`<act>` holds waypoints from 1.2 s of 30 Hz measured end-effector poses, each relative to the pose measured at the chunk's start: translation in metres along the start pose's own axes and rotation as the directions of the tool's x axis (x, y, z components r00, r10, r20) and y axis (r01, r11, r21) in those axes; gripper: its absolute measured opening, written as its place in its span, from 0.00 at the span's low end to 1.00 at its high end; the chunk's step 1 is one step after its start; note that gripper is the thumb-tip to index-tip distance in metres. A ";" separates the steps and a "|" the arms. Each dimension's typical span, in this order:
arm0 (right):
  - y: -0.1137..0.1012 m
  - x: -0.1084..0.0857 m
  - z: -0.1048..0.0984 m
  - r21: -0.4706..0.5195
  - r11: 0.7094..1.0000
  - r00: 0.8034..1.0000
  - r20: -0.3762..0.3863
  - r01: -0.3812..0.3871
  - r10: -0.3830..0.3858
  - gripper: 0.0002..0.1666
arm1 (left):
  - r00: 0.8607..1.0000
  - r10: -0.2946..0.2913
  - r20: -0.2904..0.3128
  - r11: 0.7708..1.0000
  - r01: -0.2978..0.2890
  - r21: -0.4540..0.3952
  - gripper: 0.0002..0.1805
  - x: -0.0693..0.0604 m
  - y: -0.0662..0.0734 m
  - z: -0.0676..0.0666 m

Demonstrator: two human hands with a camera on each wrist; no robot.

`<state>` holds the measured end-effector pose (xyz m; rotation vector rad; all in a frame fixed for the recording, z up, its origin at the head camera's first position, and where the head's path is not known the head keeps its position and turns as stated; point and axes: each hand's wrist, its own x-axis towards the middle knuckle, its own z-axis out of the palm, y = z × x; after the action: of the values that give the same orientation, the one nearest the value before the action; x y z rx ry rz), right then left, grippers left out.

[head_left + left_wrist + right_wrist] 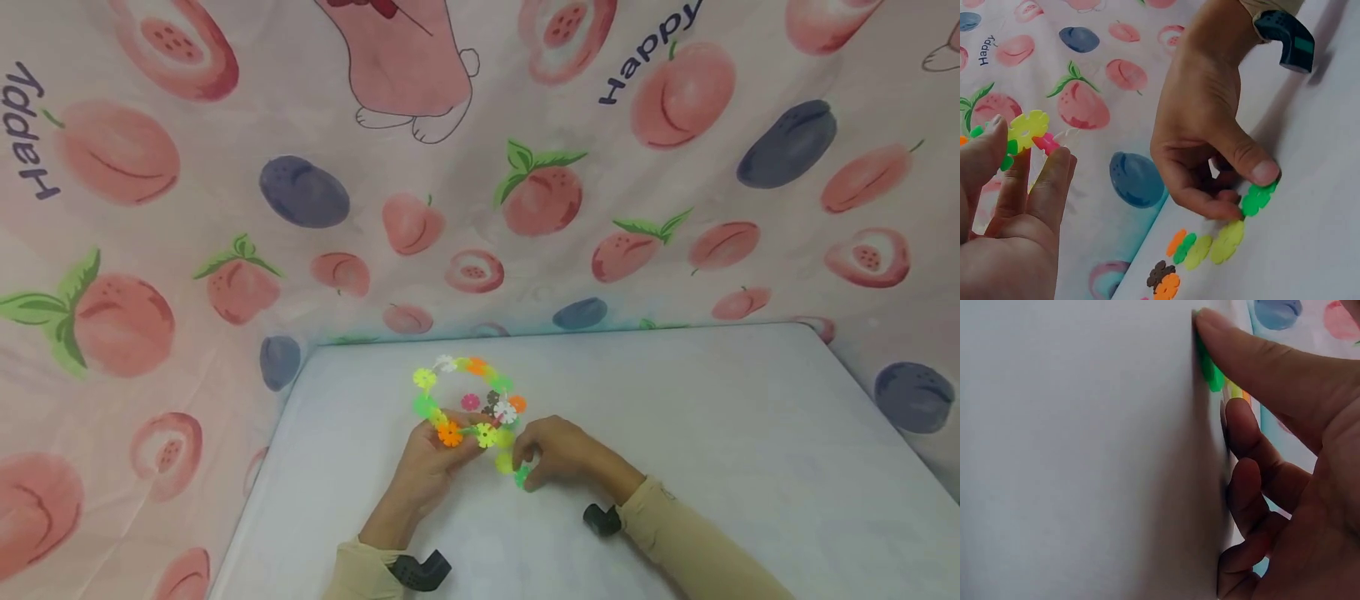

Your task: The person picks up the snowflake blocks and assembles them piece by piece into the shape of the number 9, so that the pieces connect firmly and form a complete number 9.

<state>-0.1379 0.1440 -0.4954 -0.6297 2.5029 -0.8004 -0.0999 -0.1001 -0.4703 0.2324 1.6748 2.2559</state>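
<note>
My left hand (431,462) holds up a ring of linked flower-shaped plastic discs (450,433) in orange, yellow, green and white. In the left wrist view, the thumb and fingers pinch its yellow disc (1027,129) and green parts, with a pink disc (1046,143) beside them. To the right, my right hand (566,446) is down at the table, thumb and forefinger on the edges of a loose green flower disc (1257,199). The right wrist view shows the thumb tip against that green disc (1212,372), while the other fingers curl inward.
Loose discs lie in a row on the white table (675,400): yellow ones (1227,241), a brown one (1160,274) and orange ones (1167,287). A pink disc (470,402) shows behind the ring. Fruit-printed cloth (420,225) hangs behind the table.
</note>
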 end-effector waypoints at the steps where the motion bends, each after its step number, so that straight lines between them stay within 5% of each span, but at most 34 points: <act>1: -0.001 0.000 0.000 -0.012 1.000 1.000 -0.001 -0.004 0.004 0.15 | 1.000 0.005 -0.005 1.000 -0.005 0.019 0.08 0.000 0.000 0.000; 11: 0.003 0.000 -0.002 -0.004 1.000 1.000 -0.007 -0.006 0.006 0.17 | 0.998 0.061 -0.008 0.967 -0.057 0.249 0.11 0.003 0.001 0.001; 18: 0.010 -0.001 -0.007 0.078 0.997 1.000 -0.015 0.018 -0.017 0.15 | 0.995 0.081 -0.061 0.946 -0.057 0.319 0.11 0.004 0.000 -0.003; 25: 0.019 -0.004 -0.007 0.135 0.989 0.992 -0.119 0.064 -0.048 0.11 | 0.989 0.106 -0.101 0.904 -0.054 0.424 0.12 0.004 -0.003 -0.005; 30: 0.009 -0.010 -0.016 0.215 0.968 0.971 -0.225 0.127 -0.077 0.07 | 0.976 0.150 -0.157 0.873 -0.057 0.485 0.16 0.005 -0.003 -0.003; 36: -0.015 -0.016 -0.026 0.298 0.943 0.969 -0.234 0.151 -0.081 0.06 | 0.968 0.217 -0.129 0.869 -0.131 0.476 0.15 0.007 -0.004 0.000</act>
<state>-0.1348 0.1523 -0.4626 -0.6085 2.4653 -1.3470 -0.1061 -0.0967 -0.4748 0.3087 2.3716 2.0030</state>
